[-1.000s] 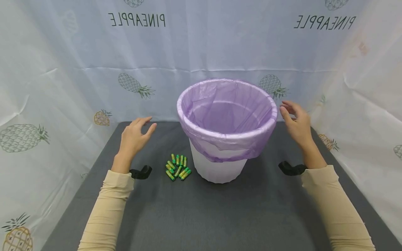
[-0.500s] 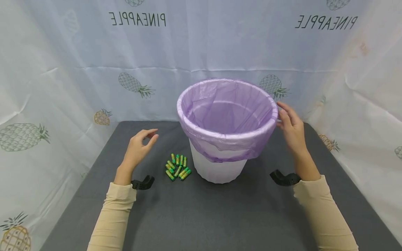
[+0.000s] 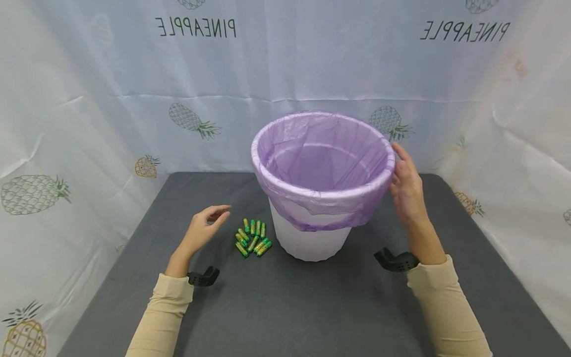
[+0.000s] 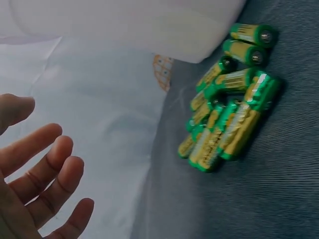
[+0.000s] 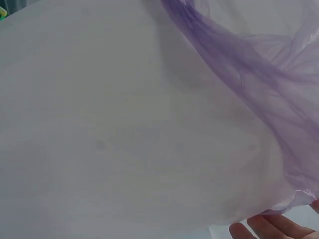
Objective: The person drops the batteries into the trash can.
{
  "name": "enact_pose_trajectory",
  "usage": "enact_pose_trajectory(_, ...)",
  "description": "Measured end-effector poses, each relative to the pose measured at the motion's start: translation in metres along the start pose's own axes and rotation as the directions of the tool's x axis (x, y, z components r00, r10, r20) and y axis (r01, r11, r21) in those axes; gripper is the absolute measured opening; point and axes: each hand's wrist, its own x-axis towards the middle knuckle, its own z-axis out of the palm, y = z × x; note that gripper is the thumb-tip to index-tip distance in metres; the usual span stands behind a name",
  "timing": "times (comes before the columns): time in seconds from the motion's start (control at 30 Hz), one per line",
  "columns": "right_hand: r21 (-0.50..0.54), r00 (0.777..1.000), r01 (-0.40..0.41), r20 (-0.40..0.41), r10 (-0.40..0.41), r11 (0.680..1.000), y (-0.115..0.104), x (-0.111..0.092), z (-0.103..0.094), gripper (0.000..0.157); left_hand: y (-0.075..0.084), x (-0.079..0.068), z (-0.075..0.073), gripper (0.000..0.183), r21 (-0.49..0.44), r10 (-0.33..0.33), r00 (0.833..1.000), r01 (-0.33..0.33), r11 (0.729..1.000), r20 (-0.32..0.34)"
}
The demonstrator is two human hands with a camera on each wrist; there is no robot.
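Observation:
A white bin stands upright on the dark table, lined with a purple bag folded over its rim. Left of its base lies a loose cluster of green and yellow batteries, also large in the left wrist view. My left hand hovers left of the batteries with relaxed fingers, apart from them and holding nothing. Against the bin's right side rests my right hand, its fingers near the bagged rim. In the right wrist view its fingertips show beside the bag's edge; part of their contact is hidden.
A dark cloth covers the table. White curtains with pineapple prints hang behind it and on both sides. A black wrist mount sits at the left wrist, another black mount at the right.
My left hand has come down and slightly right, closer to the batteries. My right hand has moved left from beside the bin to its side. Bin and batteries have stayed put.

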Motion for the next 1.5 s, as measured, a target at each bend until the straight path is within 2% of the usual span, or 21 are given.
enact_pose_trajectory(0.23,0.048,0.999,0.008,0.042,-0.01,0.999,0.006,0.002,0.007,0.068,-0.007,-0.017,0.006,0.033,-0.026,-0.064,0.994,0.067,0.997,0.085)
enact_pose_trajectory(0.37,0.068,0.998,0.024,0.057,-0.028,0.997,0.007,-0.002,0.009,0.072,-0.01,-0.023,0.01,0.033,-0.044,-0.058,0.993,0.063,0.997,0.104)
enact_pose_trajectory(0.5,0.084,0.998,0.05,0.045,-0.053,0.995,0.006,-0.008,0.011,0.077,-0.012,-0.026,0.017,0.035,-0.058,-0.057,0.99,0.065,0.996,0.128)
enact_pose_trajectory(0.67,0.061,0.999,0.043,0.013,-0.044,0.997,0.007,-0.01,0.014,0.076,-0.011,-0.031,0.024,0.038,-0.009,-0.128,0.983,0.13,0.991,0.135)
enact_pose_trajectory(0.83,0.081,0.998,0.05,-0.026,-0.048,0.995,0.011,-0.013,0.018,0.077,-0.008,-0.038,0.029,0.042,0.093,-0.251,0.958,0.24,0.966,0.141)
enact_pose_trajectory(0.97,0.127,0.997,0.061,-0.049,-0.056,0.99,0.012,-0.017,0.02,0.08,-0.006,-0.041,0.034,0.047,0.155,-0.32,0.935,0.297,0.942,0.154)
enact_pose_trajectory(1.23,0.139,0.995,0.078,-0.073,-0.068,0.987,0.014,-0.02,0.023,0.082,-0.004,-0.043,0.043,0.054,0.234,-0.369,0.922,0.335,0.912,0.116)
enact_pose_trajectory(1.3,0.147,0.995,0.073,-0.083,-0.062,0.986,0.017,-0.02,0.022,0.084,-0.004,-0.042,0.046,0.054,0.252,-0.391,0.914,0.355,0.9,0.108)
enact_pose_trajectory(1.5,0.16,0.994,0.074,-0.089,-0.06,0.984,0.018,-0.018,0.024,0.085,0.0,-0.04,0.051,0.056,0.268,-0.422,0.902,0.385,0.883,0.094)
